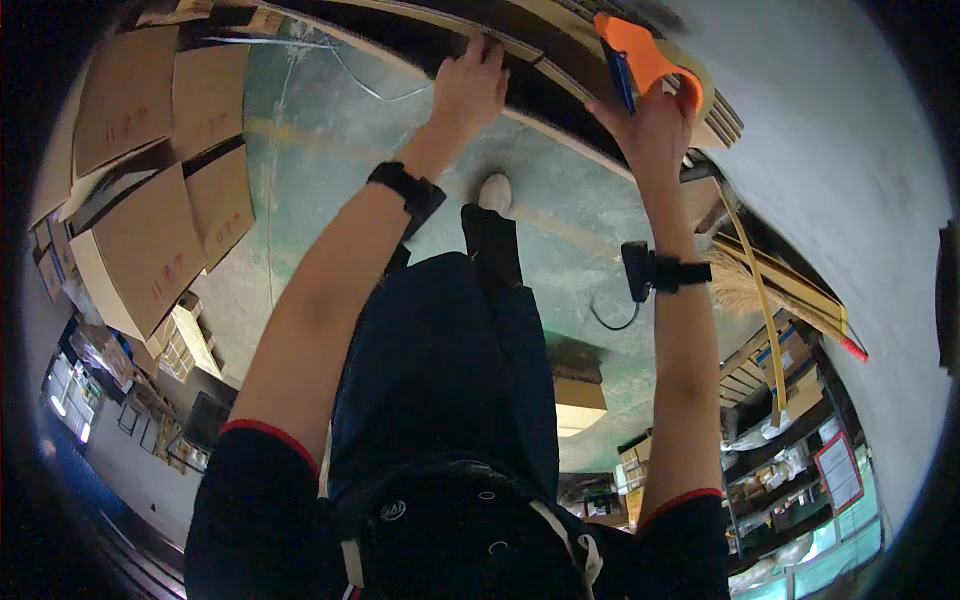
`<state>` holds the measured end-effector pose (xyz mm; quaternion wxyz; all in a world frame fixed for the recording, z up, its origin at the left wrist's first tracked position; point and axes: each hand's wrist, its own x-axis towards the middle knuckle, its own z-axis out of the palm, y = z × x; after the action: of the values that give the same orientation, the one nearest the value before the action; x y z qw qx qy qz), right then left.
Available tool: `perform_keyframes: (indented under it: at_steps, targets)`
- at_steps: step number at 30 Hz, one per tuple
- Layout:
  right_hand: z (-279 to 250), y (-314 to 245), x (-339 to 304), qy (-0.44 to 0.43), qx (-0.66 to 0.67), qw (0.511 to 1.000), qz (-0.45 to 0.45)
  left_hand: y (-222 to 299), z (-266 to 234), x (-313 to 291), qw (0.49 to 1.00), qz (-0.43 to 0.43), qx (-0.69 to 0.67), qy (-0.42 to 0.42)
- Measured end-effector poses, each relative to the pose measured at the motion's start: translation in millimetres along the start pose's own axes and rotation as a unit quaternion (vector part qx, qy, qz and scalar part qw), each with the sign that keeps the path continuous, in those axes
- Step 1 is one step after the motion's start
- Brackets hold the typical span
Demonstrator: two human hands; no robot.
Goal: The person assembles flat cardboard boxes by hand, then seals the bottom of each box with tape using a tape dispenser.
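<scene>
At the top of the head view lies a long cardboard carton point(560, 132), its upper part cut off by the picture's edge. My left hand point(470, 85) rests on it, fingers curled over a cardboard edge; whether they pinch it I cannot make out. An orange tape dispenser point(637, 52) with a blue part is gripped in my right hand point(655, 130), at the carton's right end. A roll of tan tape point(703, 85) shows partly behind the dispenser. My right thumb side reaches toward the cardboard edge.
Stacked cardboard boxes point(140, 245) stand on the left. A straw broom point(735, 280) and a yellow strip point(755, 290) lean on the right by the pale wall point(850, 150). Another carton point(578, 405) sits on the green floor point(330, 150) behind me. Loaded shelves point(790, 500) stand lower right.
</scene>
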<state>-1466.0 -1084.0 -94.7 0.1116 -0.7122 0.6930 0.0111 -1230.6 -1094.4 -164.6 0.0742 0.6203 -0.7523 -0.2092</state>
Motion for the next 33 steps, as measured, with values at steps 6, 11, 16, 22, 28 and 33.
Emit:
perform_keyframes:
  at_steps: [6,11,16,22,28,33]
  targets:
    - [55,-20,-64,-0.124,-0.079,0.987,-0.062,-157,-17,-62,0.858,-0.312,0.013,0.409]
    - [56,-76,-131,-0.215,-0.038,0.974,0.064,-274,-26,-108,0.775,-0.406,-0.422,0.236]
    - [42,-134,-164,-0.004,0.059,0.996,0.069,-377,-112,-155,0.918,-0.321,-0.226,0.062]
    - [107,-168,-145,-0.068,0.493,0.782,0.375,-379,-105,-200,0.971,-0.235,-0.025,0.04]
    - [87,-122,-181,0.028,0.327,0.91,0.253,-305,-62,-191,0.952,-0.291,0.025,0.088]
    - [37,-123,-189,-0.028,0.123,0.986,-0.111,-266,11,-184,0.955,-0.249,0.149,0.057]
